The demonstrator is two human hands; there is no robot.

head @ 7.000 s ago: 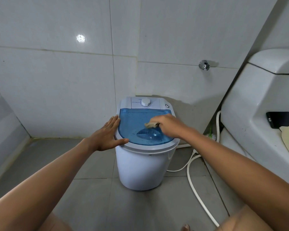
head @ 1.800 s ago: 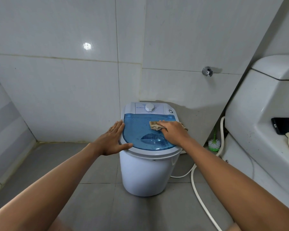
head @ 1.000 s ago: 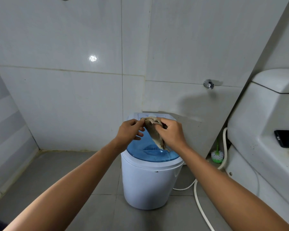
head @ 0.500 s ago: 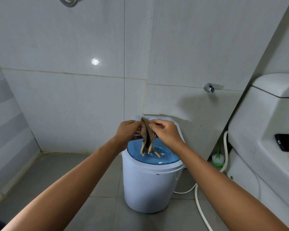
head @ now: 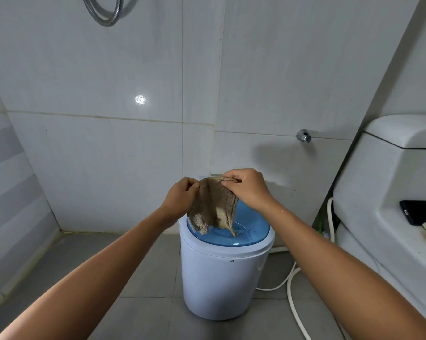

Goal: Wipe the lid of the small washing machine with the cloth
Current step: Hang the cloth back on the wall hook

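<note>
Your two bare forearms ran in from the bottom corners and met above the washing machine point(head: 219, 278). Your left hand point(head: 179, 200) pinched the left top edge of the cloth point(head: 214, 207), fingers curled shut on the fabric. Your right hand point(head: 247, 188) pinched the right top edge the same way, thumb and fingertips closed on the weave. The cloth, a brown knit, hung spread between both hands, its two lower corners dangling down in front of the blue lid point(head: 248, 231); could not tell whether the tips touched the lid. The lid sat closed on the white round tub, which stood on the grey floor tiles point(head: 143, 273). A white hose point(head: 293, 290) curled on the floor just right of the tub. Further right, the white toilet point(head: 378, 192) carried a dark phone point(head: 420, 212) on its ledge, beside a pale object cut off by the frame edge. Behind the tub stood the white tiled wall point(head: 109, 155), with a chrome tap fitting point(head: 303, 136) on it and a loop of metal shower hose point(head: 104, 13) at the top.
</note>
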